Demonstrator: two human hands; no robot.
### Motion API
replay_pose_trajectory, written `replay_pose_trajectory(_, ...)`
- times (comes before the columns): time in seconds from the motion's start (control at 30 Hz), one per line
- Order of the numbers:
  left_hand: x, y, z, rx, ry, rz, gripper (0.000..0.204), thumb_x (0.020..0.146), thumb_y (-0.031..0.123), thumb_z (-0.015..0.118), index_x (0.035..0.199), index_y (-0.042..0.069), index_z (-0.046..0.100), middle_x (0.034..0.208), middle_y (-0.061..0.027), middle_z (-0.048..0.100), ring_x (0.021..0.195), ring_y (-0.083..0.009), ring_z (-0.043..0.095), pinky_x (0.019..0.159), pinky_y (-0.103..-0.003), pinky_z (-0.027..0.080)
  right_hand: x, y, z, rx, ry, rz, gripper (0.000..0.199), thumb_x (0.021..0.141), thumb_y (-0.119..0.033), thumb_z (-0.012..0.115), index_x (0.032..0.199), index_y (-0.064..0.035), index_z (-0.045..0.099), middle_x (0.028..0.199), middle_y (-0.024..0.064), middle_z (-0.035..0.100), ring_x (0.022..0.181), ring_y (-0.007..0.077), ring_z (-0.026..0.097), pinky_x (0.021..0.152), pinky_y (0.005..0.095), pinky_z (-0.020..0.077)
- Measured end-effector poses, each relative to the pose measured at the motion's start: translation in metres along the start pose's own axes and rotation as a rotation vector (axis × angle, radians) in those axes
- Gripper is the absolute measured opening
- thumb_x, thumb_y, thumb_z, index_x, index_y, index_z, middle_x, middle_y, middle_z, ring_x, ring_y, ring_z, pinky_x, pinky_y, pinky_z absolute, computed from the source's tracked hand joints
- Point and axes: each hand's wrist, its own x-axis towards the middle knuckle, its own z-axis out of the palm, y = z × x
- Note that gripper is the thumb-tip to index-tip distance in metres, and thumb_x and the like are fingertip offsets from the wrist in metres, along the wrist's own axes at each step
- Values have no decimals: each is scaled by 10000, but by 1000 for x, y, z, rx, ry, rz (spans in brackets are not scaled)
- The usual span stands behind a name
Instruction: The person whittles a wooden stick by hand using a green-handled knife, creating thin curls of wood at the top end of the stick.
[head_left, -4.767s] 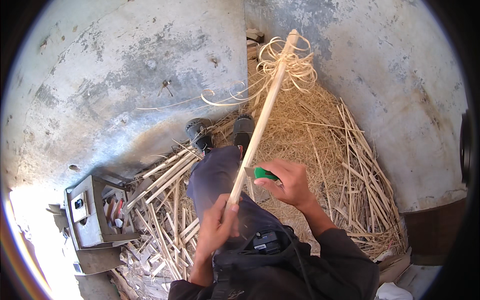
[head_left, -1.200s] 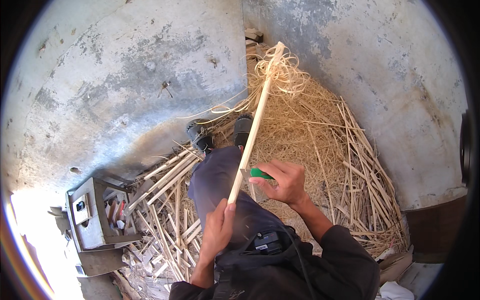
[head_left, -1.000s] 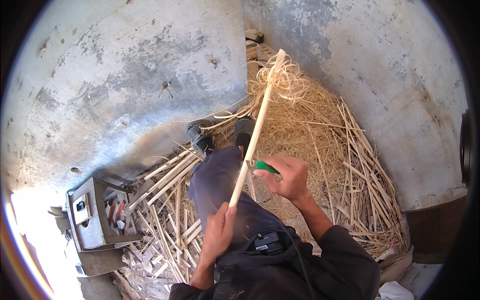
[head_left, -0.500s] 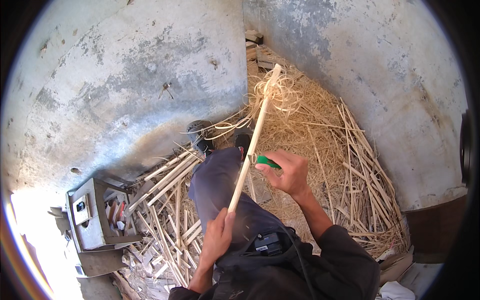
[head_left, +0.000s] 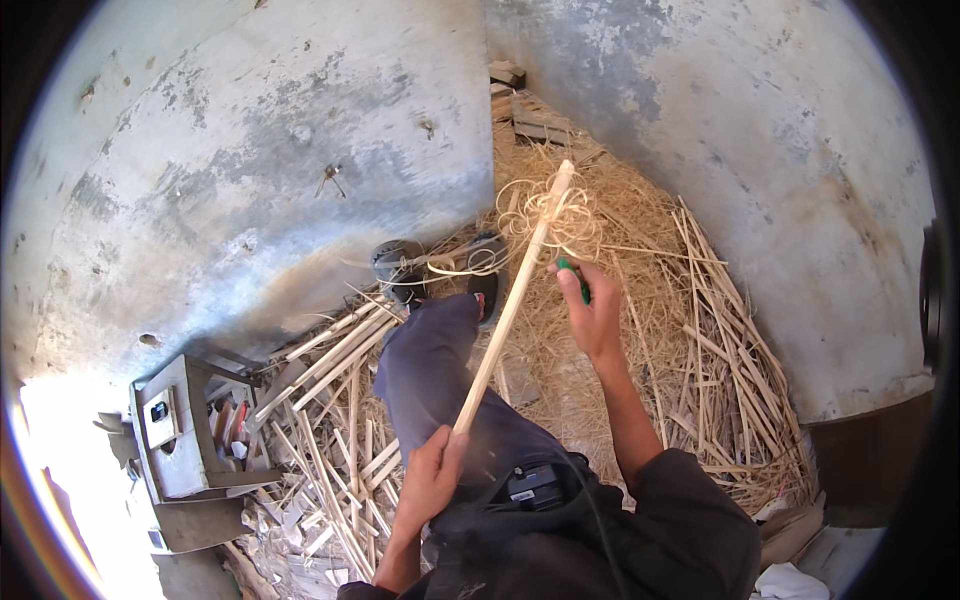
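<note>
My left hand (head_left: 430, 476) is closed round the lower end of a pale, squared wooden stick (head_left: 508, 318). The stick slants up and away to the right, across my leg. Near its far end clings a bunch of thin, curled wood shavings (head_left: 577, 226). My right hand (head_left: 596, 318) grips a small tool with a green handle (head_left: 573, 278), just right of the stick and below the curls. The tool's working end is hidden or too small to make out. Whether it touches the stick, I cannot tell.
Straw-like shavings (head_left: 640, 240) cover the floor. Long thin sticks (head_left: 735, 350) lie heaped at the right; more strips (head_left: 340, 350) lie at the left. A battered box-like stand (head_left: 185, 430) is at the lower left. Worn walls (head_left: 300, 120) enclose the far side.
My right hand has moved up and away along the stick with the green-handled tool. The stick's far end has dropped slightly nearer and to the right; my left hand keeps its grip.
</note>
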Motion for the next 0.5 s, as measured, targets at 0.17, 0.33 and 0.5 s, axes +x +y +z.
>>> replay_pose_trajectory(0.17,14,14,4,-25,45,29,299,1125,216,625,920,4,575,647,-47,499,637,-98,419,566,-333,382,-30,-19,9,130,-101,12,309,1031,-328,733,1126,-34,715,729,99,681,595,200,609,574,355,458)
replay_pose_trajectory(0.33,25,20,7,-7,54,75,261,1119,220,643,985,-4,630,671,-35,490,676,-80,424,586,-323,384,-50,-33,6,58,-271,-171,333,1001,-376,781,1088,-58,739,856,109,743,701,257,741,628,369,557)
replay_pose_trajectory(0.5,26,36,9,-2,84,177,222,1119,220,640,1102,6,700,692,-15,530,678,-75,454,598,-318,385,-55,-45,6,14,-212,-281,380,962,-395,805,981,-21,745,800,120,702,640,288,690,579,383,513)
